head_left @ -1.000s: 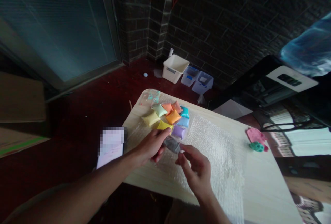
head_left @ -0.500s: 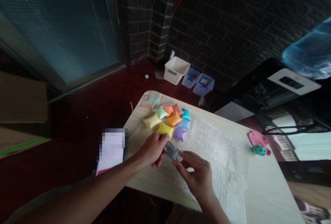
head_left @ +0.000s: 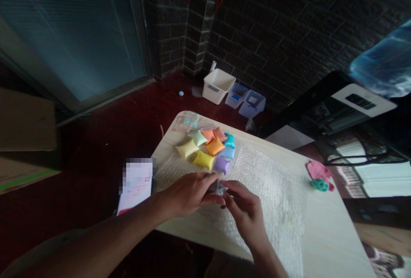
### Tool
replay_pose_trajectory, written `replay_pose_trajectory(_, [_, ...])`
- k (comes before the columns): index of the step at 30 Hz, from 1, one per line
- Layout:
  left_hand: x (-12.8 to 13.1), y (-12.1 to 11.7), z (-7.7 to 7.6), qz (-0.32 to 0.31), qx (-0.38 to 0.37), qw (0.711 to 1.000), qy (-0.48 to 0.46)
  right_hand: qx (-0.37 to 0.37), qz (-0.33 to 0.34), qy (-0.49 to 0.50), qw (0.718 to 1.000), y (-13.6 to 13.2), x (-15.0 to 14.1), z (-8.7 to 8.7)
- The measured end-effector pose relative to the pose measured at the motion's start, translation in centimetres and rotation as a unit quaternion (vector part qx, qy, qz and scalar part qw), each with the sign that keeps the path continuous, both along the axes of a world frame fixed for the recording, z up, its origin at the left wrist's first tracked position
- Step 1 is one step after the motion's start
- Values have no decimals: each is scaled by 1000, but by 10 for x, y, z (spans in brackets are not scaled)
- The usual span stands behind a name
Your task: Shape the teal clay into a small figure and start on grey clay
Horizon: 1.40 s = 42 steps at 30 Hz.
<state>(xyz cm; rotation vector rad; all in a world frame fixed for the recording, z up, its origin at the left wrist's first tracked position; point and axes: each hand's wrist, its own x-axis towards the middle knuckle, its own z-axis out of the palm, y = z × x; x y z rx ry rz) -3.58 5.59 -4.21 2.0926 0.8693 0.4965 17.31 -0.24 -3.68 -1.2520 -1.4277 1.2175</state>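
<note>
Between my two hands is a small dark packet in clear plastic (head_left: 219, 187), partly covered by my fingers. My left hand (head_left: 195, 193) is closed around its left side, thumb toward the front. My right hand (head_left: 245, 203) pinches its right end between thumb and fingers. Just beyond my hands lies a group of pillow-shaped colored packets, among them a yellow packet (head_left: 204, 160), a purple packet (head_left: 222, 165), an orange packet (head_left: 215, 146) and a pale green packet (head_left: 197, 137). They rest on a sheet of bubble wrap (head_left: 269, 188).
The bubble wrap covers part of the pale wooden table (head_left: 324, 226). A pink piece (head_left: 317, 170) and a green piece (head_left: 319, 184) lie at its right. A phone-like screen (head_left: 136, 188) stands at the left edge. Beyond are a white basket (head_left: 216, 91) and clear bins (head_left: 252, 104) on the floor.
My left hand has shifted right and turned over the dark packet, covering more of it. My right hand keeps its pinch at the other end. The colored packets lie as before.
</note>
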Motion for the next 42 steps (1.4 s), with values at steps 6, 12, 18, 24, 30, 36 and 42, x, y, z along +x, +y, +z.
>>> replay_pose_trajectory(6, [2,0,2,-6,10,1000,3,103,19,-96,990,-3,1,4])
replay_pose_trajectory(12, [2,2,1,-23,-13,998,-51,132,76,-105,983,-5,3,8])
replay_pose_trajectory(18, [-1,2,3,-33,-3,999,-40,126,108,-128,978,-5,3,9])
replay_pose_trajectory(24, [-2,1,8,-40,18,999,-15,69,169,-148,972,-4,0,18])
replay_pose_trajectory(30, [1,-2,8,-41,12,998,36,70,187,-131,971,-8,-4,22])
replay_pose_trajectory(36, [3,-3,5,7,47,997,67,67,147,-192,968,-11,-8,15])
replay_pose_trajectory(42, [10,-8,17,16,134,978,158,14,61,34,997,-7,-27,11])
